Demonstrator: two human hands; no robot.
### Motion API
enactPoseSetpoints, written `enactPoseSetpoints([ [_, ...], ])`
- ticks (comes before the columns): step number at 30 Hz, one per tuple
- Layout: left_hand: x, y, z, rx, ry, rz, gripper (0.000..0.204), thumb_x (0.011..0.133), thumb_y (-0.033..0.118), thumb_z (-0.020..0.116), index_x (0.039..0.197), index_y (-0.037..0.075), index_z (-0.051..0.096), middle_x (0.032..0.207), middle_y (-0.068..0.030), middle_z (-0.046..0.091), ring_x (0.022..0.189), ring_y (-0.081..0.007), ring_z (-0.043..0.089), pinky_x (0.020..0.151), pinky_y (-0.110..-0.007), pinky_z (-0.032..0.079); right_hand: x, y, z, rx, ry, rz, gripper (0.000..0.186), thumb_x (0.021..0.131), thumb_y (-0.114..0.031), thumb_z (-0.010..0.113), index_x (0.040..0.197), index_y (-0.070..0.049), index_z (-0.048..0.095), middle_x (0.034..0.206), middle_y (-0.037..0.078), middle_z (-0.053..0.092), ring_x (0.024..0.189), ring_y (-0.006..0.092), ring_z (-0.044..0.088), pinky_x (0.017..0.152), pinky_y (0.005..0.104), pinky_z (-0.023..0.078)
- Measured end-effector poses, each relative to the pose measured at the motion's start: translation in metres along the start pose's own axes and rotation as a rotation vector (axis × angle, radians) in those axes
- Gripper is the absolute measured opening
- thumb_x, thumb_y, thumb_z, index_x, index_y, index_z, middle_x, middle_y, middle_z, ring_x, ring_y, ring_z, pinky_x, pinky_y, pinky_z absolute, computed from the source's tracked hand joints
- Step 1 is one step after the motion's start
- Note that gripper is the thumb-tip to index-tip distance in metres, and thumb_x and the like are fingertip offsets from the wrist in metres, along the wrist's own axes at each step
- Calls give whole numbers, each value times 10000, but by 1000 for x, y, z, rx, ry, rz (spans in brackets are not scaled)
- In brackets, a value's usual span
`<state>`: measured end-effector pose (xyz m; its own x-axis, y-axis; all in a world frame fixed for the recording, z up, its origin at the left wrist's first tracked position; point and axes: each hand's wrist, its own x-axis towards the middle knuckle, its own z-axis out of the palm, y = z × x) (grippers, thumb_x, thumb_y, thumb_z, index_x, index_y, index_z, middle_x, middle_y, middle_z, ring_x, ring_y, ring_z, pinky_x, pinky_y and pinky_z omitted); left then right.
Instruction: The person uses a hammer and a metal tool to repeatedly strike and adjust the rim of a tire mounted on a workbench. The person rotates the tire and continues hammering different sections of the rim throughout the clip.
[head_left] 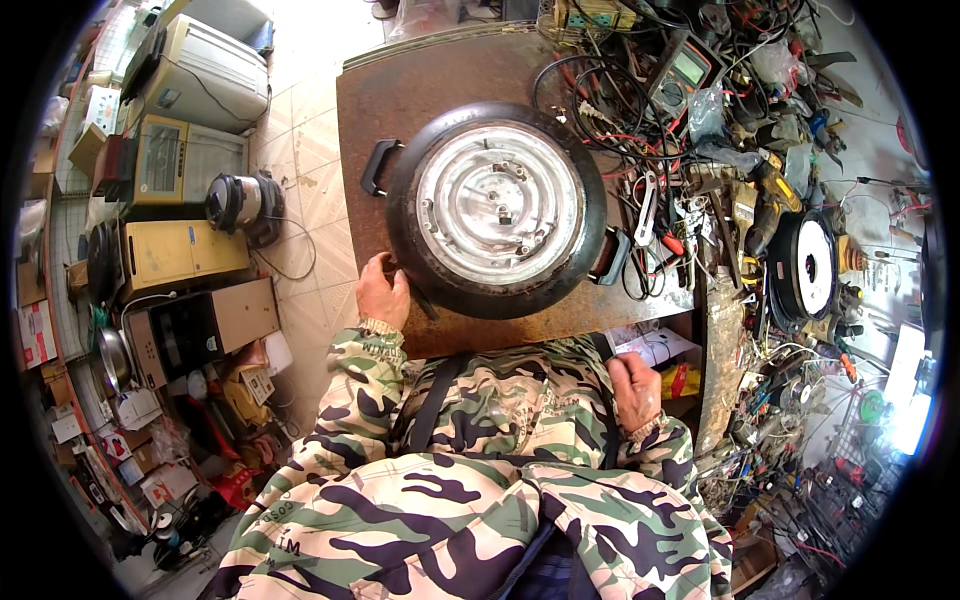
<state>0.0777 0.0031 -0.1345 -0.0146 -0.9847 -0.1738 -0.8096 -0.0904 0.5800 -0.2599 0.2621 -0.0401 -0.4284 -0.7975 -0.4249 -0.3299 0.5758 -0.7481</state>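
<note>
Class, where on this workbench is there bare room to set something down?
Bare: the workbench at far left, beyond the round pan and its left handle; also the near strip between pan and camouflage jacket, right of the left hand. Crowded: right of the pan, with cables, multimeter and wrench.

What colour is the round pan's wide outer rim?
The rim is black, seen best in the head view.

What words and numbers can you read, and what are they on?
Camouflage jacket: dark letters, not copied out here.
Multimeter: display too small to read.
Red-and-white box at far left: print too small and blurred.
Round electric pan: no writing that I can make out.
</note>
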Motion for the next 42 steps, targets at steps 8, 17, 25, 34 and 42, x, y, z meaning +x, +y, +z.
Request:
enactPoseSetpoints([
  [8,-9,13,0,217,-172,-218,548,852,199,818,1296,8,559,1142,-239,731,1110,-444,697,987,-502,538,56,32,8,-129,214,-46,286,1013,-239,648,1078,34,702,955,268,741,889,452,725,796,476,559],
  [17,-9,7,6,263,-225,-265,589,800,216,867,1252,14,548,1055,-218,756,1065,-432,720,967,-502,548,158,21,36,-236,348,-194,274,953,-185,688,1152,3,697,1036,275,740,977,490,704,836,531,551],
  [25,-13,17,5,284,-247,-293,658,777,178,870,1301,24,503,1101,-248,741,1097,-456,706,972,-510,549,183,14,51,-208,365,-151,279,966,-196,699,1169,-5,695,1045,278,742,994,491,700,863,541,539],
  [34,-29,33,8,265,-168,-365,617,823,155,809,1330,21,485,1145,-268,719,1119,-466,690,981,-536,527,167,30,53,-213,350,-93,374,896,-120,743,1248,-8,678,1028,257,737,952,436,718,851,498,556],
  [42,-17,37,3,357,-182,-415,591,800,183,822,1300,11,560,1179,-263,722,1106,-456,700,982,-509,543,186,40,34,-294,409,-183,459,863,-47,748,1310,-39,639,1149,238,718,1084,446,683,937,509,540],
])
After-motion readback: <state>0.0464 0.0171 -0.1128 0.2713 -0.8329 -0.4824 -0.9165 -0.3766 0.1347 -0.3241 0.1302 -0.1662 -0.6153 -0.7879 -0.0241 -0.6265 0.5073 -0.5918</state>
